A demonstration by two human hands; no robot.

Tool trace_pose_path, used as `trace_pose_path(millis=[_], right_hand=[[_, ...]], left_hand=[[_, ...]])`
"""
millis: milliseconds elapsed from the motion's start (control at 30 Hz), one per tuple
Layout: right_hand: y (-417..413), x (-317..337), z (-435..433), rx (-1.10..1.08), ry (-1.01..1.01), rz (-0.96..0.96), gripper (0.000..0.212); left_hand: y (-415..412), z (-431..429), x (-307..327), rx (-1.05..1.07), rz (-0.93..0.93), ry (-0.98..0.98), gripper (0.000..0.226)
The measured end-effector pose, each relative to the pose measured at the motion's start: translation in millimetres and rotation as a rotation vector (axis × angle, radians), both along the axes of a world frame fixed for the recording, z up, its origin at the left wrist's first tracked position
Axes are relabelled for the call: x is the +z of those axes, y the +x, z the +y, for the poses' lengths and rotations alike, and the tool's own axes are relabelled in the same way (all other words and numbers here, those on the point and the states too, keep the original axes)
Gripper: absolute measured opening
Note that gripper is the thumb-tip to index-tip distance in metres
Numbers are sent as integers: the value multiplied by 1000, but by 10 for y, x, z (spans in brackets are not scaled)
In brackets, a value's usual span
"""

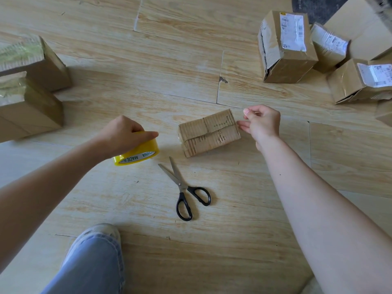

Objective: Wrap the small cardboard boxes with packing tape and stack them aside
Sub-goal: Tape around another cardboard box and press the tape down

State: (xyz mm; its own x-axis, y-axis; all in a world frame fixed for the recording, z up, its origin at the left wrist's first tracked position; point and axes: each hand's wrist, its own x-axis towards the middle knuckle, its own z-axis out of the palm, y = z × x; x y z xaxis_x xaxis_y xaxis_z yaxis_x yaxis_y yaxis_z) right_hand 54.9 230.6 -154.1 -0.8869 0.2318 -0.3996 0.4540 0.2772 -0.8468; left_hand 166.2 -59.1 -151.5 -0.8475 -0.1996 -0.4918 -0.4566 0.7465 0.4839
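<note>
Head view puts the right hand's fingers (247, 112) first: thumb and forefinger are pinched together just past the right end of the small cardboard box (209, 133), the lower fingers reaching toward its edge. Whether a clear tape end sits in that pinch cannot be told. The right hand (262, 124) hovers beside the box, apparently without gripping it. The left hand (125, 134) is curled over the yellow tape roll (137, 154), fingers clamped on its rim, the roll low at the floor (148, 85) and well left of the box. The box lies flat on the floor between the two hands, its seam up and its surface scuffed. My judgement is that the step is starting a strip. To do it well, anchor the end on a firm face, keep the strip taut and square to the seam, and press it down before cutting. The scissors (184, 187) lie half open just in front of the box, within easy reach. Taped boxes (27, 107) sit at the left; labelled boxes (286, 47) wait at the right.
</note>
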Motion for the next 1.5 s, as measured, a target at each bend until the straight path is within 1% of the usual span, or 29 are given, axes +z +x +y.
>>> trace_pose_path(millis=[133, 267, 333, 433, 567, 700, 800, 933, 1033, 1067, 1100, 1133, 1167, 1200, 1267, 1400, 1467, 1500], right_hand=[[-22, -67, -15, -2, 56, 8, 10], [11, -128, -28, -21, 86, -5, 9], [59, -156, -27, -57, 88, -5, 9], [163, -198, -12, -104, 118, 31, 9], [283, -258, -23, -157, 155, 49, 4], [321, -303, -57, -157, 228, 19, 16], [313, -325, -101, -160, 206, -41, 18], [291, -311, -140, -218, 164, -91, 15], [285, -304, -154, -256, 127, -115, 13], [289, -300, -162, -259, 118, -127, 14], [291, -303, -170, -260, 118, -136, 15], [297, -294, -183, -254, 121, -145, 16], [299, -296, -191, -246, 125, -149, 17], [303, -287, -204, -241, 126, -150, 18], [309, -264, -216, -235, 134, -143, 19], [293, -197, -239, -266, 75, -165, 12], [267, -152, -267, -292, 54, -169, 14], [255, -115, -289, -319, 34, -176, 8]], left_hand=[[-16, -11, -63, 11, -7, -20, 36], [-63, 17, -130, 10, -9, -100, 53], [-116, 31, -141, -1, 16, -155, 59], [-220, 41, -117, -49, 53, -251, 58], [-350, 50, -111, -96, 67, -299, 57], [-436, 92, -118, -102, 29, -316, 58], [-482, 136, -114, -114, 32, -356, 55], [-445, 216, -150, -232, 176, -436, 53], [-337, 279, -197, -338, 304, -445, 52], [-299, 289, -200, -393, 345, -454, 59], [-263, 296, -196, -468, 391, -474, 72], [-233, 299, -191, -571, 439, -502, 84], [-213, 300, -196, -696, 472, -540, 92], [-197, 306, -217, -808, 479, -578, 95], [-189, 326, -278, -916, 441, -641, 99], [-186, 371, -320, -950, 389, -684, 96], [-189, 383, -313, -951, 383, -692, 97], [-190, 384, -310, -946, 380, -691, 97]])
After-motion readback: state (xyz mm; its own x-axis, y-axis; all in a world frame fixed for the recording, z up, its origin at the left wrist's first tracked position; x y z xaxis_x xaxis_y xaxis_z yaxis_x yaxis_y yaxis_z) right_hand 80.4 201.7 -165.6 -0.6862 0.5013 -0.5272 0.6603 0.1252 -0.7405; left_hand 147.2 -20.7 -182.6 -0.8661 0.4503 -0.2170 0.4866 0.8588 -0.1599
